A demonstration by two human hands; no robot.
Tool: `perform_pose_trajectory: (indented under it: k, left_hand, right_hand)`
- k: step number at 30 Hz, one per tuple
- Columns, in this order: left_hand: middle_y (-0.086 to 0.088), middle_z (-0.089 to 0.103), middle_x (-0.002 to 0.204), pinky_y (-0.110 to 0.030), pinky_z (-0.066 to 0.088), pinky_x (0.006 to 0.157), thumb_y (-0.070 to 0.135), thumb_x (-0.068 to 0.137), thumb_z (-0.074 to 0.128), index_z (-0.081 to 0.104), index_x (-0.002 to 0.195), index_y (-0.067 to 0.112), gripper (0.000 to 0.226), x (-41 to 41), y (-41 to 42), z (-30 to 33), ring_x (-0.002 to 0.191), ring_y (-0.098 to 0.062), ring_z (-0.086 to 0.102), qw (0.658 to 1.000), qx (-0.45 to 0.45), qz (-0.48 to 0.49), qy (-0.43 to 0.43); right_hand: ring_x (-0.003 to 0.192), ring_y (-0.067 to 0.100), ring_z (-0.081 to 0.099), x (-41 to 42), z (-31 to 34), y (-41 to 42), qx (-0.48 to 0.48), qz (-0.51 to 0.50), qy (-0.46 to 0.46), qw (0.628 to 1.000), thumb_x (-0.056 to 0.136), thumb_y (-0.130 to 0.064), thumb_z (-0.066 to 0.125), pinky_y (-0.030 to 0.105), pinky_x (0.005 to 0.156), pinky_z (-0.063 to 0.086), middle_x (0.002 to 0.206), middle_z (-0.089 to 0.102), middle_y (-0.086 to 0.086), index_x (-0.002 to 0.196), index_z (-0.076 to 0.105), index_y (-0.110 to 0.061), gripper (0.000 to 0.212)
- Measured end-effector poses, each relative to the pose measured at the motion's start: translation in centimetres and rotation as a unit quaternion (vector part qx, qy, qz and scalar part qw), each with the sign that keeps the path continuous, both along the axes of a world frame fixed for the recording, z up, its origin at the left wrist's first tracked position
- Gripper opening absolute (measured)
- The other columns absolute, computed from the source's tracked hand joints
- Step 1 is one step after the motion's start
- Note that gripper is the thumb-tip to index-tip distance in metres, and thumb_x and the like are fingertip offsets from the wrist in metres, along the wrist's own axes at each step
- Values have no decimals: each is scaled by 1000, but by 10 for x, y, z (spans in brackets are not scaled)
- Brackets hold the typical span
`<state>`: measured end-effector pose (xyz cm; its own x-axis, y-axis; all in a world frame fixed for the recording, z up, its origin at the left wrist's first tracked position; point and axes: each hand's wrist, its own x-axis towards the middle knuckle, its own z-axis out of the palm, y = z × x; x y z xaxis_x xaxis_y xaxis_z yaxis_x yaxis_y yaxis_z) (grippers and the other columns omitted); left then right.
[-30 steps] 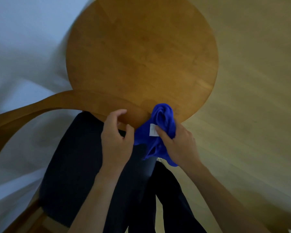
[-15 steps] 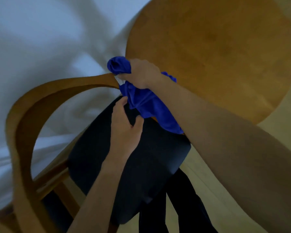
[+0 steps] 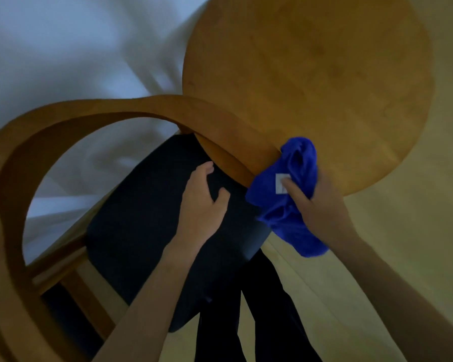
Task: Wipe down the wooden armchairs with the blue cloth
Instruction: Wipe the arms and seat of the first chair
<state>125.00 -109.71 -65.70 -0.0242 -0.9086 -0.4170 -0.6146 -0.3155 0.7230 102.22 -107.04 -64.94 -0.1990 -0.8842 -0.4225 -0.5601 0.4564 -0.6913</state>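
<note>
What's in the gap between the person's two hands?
In the head view, the dark seat cushion fills most of the gap between the left hand and the right hand, along with the hanging part of the blue cloth that the right hand grips.

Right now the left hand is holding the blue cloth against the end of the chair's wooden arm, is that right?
Not quite: the head view shows the right hand gripping the blue cloth against the end of the wooden arm. The left hand is over the dark seat cushion, holding nothing.

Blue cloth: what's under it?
The blue cloth, gripped by the right hand, covers the end of the armchair's wooden armrest beside the round table. The covered wood itself is hidden.
</note>
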Motion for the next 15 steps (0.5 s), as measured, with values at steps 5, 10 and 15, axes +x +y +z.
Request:
perform_pose_trajectory:
  k: [5,10,15]
  left_hand:
    - [1,42,141,-23,37,104,22,91,57,34,145,14,59,-32,30,-4,128,-8,42,997,4,-75,-8]
    - [3,35,142,-16,34,99,18,91,57,35,143,13,57,-37,60,-5,128,-8,40,992,9,-120,-28]
    - [7,35,142,-13,33,95,21,91,58,34,144,16,58,-18,71,-7,127,-5,40,994,13,-102,-41]
  right_hand:
    - [109,18,50,6,0,57,10,13,82,996,75,-61,69,35,87,46,125,47,2,146,31,-14,92]
    - [126,34,40,16,-7,65,-32,87,223,970,70,-40,84,49,102,43,153,27,16,153,18,-8,111]
    - [126,36,38,7,-11,71,-81,145,260,951,75,-30,83,54,94,47,157,23,16,153,21,-10,102]
